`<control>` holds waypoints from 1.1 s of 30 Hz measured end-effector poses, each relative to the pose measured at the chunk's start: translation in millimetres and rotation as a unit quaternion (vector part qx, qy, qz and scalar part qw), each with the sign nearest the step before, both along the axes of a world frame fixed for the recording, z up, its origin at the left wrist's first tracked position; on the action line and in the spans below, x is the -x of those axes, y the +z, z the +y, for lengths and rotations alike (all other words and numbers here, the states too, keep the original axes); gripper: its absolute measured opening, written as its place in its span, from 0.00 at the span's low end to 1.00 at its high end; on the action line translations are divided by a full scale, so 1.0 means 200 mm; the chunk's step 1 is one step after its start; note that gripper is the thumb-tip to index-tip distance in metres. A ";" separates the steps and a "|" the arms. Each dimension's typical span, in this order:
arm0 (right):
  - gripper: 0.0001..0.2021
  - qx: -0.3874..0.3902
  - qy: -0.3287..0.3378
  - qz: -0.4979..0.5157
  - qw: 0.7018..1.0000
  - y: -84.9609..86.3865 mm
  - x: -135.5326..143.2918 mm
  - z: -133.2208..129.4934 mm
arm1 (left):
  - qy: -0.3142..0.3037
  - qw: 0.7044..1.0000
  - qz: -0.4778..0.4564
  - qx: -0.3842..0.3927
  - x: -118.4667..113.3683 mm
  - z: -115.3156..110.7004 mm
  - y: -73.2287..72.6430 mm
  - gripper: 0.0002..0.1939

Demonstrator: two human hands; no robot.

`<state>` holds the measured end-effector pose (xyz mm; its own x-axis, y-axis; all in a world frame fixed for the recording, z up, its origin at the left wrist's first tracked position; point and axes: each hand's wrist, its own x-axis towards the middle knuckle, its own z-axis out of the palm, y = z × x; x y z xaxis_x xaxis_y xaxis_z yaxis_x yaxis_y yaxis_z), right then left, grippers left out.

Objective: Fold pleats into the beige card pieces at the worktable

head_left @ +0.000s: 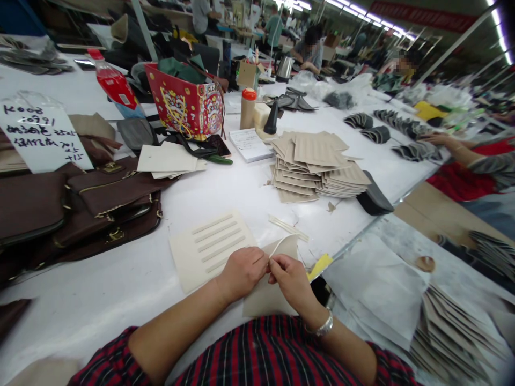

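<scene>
A thin beige sheet [271,300] stands partly raised off the table in front of my body, its far corner curling up. My left hand [246,271] is closed at the sheet's left edge, its fingertips meeting those of my right hand. With thumb and forefinger, my right hand [292,279] pinches the sheet's upper edge, where a pale narrow line runs; I cannot make out whether that is a separate strip. Flat beside my left hand lies a cream board [217,244] with several parallel raised bars. Just beyond the sheet are loose pale strips [287,228].
Stacked beige pieces [317,166] stand ahead, beside a dark block [374,195]. Brown leather bags [112,198] fill the left side. Farther back are a notepad [250,146], glue bottle [248,110] and red box [181,102]. A co-worker's hand [440,139] is at right.
</scene>
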<state>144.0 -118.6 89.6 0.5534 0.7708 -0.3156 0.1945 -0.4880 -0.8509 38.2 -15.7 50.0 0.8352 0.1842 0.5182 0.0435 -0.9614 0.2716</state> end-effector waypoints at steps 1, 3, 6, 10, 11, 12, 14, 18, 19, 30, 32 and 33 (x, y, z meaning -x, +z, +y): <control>0.10 0.003 -0.007 -0.005 1.000 0.00 0.00 0.00 | 0.000 1.000 -0.005 -0.010 0.00 0.00 0.00 0.13; 0.09 0.008 -0.018 -0.011 1.000 -0.01 0.00 0.01 | -0.006 1.000 -0.008 -0.022 0.00 -0.01 -0.01 0.13; 0.07 0.008 -0.030 -0.013 0.999 -0.03 -0.01 0.01 | -0.016 1.000 -0.010 -0.014 0.00 -0.01 -0.03 0.12; 0.06 -0.009 -0.048 0.002 0.999 -0.04 -0.02 0.01 | -0.017 0.997 -0.036 0.072 0.00 -0.01 -0.03 0.12; 0.06 -0.017 -0.049 0.002 0.999 -0.05 -0.02 0.01 | -0.016 0.993 -0.037 0.109 0.00 -0.01 -0.02 0.12; 0.06 -0.027 -0.047 0.001 0.999 -0.05 -0.03 0.01 | -0.013 0.988 -0.034 0.148 0.00 -0.01 -0.02 0.11; 0.07 -0.042 -0.034 0.000 0.999 -0.05 -0.03 0.01 | -0.002 0.975 -0.025 0.223 0.00 0.00 -0.01 0.11; 0.10 -0.060 0.003 0.037 0.997 -0.05 -0.03 0.00 | 0.000 0.964 -0.007 0.266 0.00 0.03 0.00 0.10; 0.11 -0.060 0.008 0.043 0.997 -0.05 -0.03 0.00 | -0.005 0.967 -0.004 0.255 0.01 0.04 0.00 0.11; 0.12 -0.007 -0.015 0.049 0.999 -0.03 -0.01 -0.02 | -0.016 0.997 -0.019 0.067 0.00 0.01 0.01 0.14; 0.11 0.000 -0.019 0.039 0.999 -0.02 -0.01 -0.01 | -0.027 0.997 -0.028 0.061 0.00 0.01 0.00 0.14; 0.11 0.000 -0.023 0.032 0.999 -0.02 0.00 -0.01 | -0.032 0.997 -0.033 0.059 0.00 0.01 -0.01 0.14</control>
<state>144.6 -121.1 84.7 0.5667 0.7452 -0.3515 0.1178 -0.4955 -0.8606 37.8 -12.8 48.2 0.8120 0.1948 0.5502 -0.0390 -0.9224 0.3842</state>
